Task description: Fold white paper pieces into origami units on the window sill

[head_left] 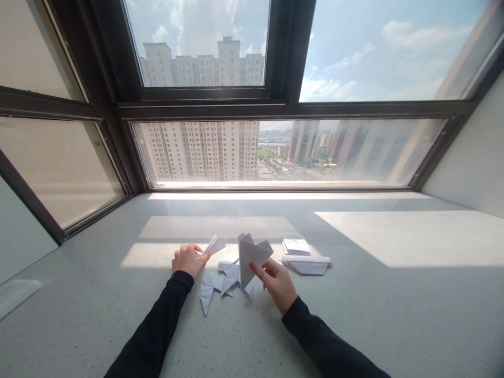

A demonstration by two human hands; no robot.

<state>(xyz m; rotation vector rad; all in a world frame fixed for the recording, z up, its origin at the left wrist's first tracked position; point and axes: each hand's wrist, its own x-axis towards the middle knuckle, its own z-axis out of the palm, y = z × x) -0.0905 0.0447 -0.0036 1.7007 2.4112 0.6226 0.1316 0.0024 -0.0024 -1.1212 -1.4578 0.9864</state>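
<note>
My right hand (279,283) pinches a folded white paper piece (252,254) between thumb and fingers, held upright with its points facing up. To the left, my left hand (189,259) has its thumb and fingers closed on a narrow fanned paper piece (214,245). Between and below the hands lies a white folded paper figure (220,283) with several pointed parts, partly hidden behind the piece in my right hand. Right of my right hand are a squarish folded paper (296,245) and a long boat-like folded paper (307,265).
The pieces lie on a pale speckled windowsill (354,320) streaked with sunlight. A dark window frame (291,110) rises behind it, with tall buildings outside. At the far left edge sits a white flat object (18,295).
</note>
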